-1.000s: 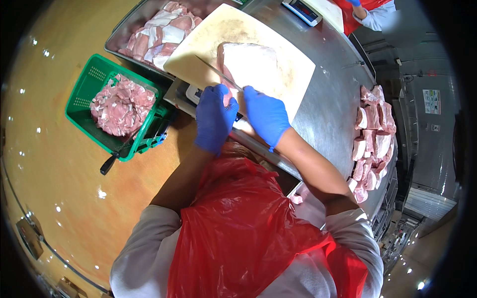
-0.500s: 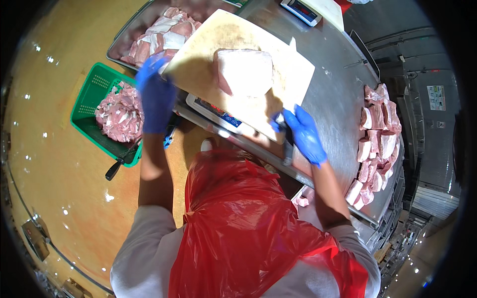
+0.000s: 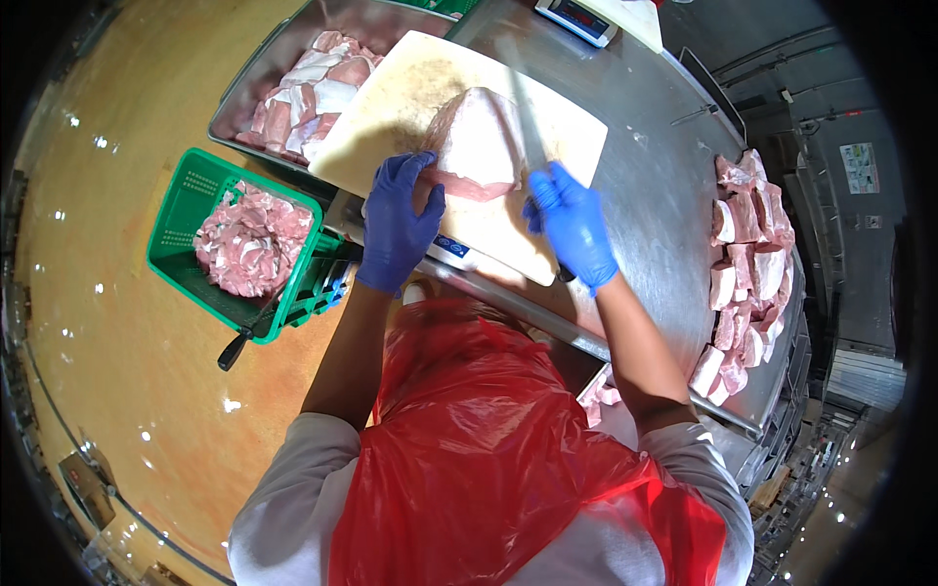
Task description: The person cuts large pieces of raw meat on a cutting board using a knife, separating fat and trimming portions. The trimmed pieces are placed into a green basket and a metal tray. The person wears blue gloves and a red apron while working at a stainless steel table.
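Observation:
A thick slab of pork [image 3: 479,142] with a white fat face lies on the pale cutting board [image 3: 381,107], its pink cut side toward me. My left hand [image 3: 401,220], in a blue glove, holds the slab's near left corner between thumb and fingers. In my right hand [image 3: 576,230], also gloved, is a knife [image 3: 529,122]; its blade points away from me, blurred, along the slab's right side. Where the blade's edge meets the meat, if it does, I cannot make out. Under the board's near edge, part of a scale [image 3: 451,247] shows.
A metal tray [image 3: 234,112] of pork pieces stands beyond the board's left. A green basket [image 3: 166,220] holds trimmings, with a black-handled tool [image 3: 233,350] at its rim. Pork blocks [image 3: 747,254] line the steel table's [image 3: 650,186] right side. Another scale [image 3: 578,21] sits at the back.
My left hand has come from beside the tray to the slab's near left corner. The slab has turned on the board. The knife has swung from pointing toward me to pointing away.

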`<state>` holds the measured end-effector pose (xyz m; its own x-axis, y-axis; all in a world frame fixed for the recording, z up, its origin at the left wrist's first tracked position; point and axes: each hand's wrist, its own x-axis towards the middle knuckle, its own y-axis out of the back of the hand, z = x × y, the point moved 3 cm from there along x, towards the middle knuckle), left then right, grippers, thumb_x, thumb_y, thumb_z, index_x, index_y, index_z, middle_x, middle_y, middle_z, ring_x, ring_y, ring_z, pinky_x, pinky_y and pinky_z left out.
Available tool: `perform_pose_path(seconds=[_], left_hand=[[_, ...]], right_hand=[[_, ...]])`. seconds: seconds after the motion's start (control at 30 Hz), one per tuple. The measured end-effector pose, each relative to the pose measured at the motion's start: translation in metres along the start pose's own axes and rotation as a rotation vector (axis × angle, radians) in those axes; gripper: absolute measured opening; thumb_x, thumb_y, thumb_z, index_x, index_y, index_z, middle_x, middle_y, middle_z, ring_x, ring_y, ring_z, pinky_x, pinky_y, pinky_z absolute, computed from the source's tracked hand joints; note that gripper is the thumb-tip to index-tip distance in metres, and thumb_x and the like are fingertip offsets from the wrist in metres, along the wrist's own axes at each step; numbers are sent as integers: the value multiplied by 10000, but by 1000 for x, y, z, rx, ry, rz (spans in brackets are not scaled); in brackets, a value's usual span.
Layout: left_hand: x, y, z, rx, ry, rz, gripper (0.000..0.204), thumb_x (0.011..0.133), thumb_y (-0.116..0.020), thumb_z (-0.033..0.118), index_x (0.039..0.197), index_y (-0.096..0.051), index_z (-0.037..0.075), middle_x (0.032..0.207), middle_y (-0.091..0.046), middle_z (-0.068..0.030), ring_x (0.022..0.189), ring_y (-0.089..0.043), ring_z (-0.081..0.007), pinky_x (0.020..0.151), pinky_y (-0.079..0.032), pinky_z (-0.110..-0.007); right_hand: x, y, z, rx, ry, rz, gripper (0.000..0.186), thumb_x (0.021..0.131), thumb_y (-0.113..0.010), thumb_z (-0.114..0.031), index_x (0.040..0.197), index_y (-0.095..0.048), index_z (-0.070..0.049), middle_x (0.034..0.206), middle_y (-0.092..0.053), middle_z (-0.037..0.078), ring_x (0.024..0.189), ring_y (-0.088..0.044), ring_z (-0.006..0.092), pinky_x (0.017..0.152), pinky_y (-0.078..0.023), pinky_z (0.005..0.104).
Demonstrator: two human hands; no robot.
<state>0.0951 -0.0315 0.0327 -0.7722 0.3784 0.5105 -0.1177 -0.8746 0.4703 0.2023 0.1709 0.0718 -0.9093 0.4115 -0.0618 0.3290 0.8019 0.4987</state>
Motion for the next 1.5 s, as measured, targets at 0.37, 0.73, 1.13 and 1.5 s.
perform_pose_path(seconds=[0.37,0.73,1.13,1.5], left_hand=[[4,-10,-26,110,95,58,121,796,-743,114,906,-711,76,868,-701,-107,797,-691,-303,741,-558,-390],[-11,21,-15,-146,341,254,133,835,-748,92,953,-713,41,844,-671,-90,739,-662,-220,693,-546,-345],[-9,-18,-17,-154,250,252,61,747,-714,89,758,-657,108,789,-666,-83,740,-648,-267,665,-514,-377],[-29,59,-76,-8,261,488,68,770,-724,47,790,-659,39,744,-619,-56,659,-570,-178,626,-480,-342]], right_hand=[[-6,-53,-37,-627,274,-5,189,1013,-536,-208,1036,-534,-20,767,-649,272,704,-641,476,616,-501,553],[-86,46,10,-953,183,-295,108,970,-556,-120,1022,-504,-40,759,-645,240,667,-652,442,579,-516,524],[2,-66,-67,-678,289,-83,217,933,-608,-91,1067,-484,27,822,-661,297,729,-656,486,624,-514,563],[-54,31,5,-1252,333,-454,244,898,-645,-125,1047,-474,-37,801,-670,177,648,-684,355,561,-547,451]])
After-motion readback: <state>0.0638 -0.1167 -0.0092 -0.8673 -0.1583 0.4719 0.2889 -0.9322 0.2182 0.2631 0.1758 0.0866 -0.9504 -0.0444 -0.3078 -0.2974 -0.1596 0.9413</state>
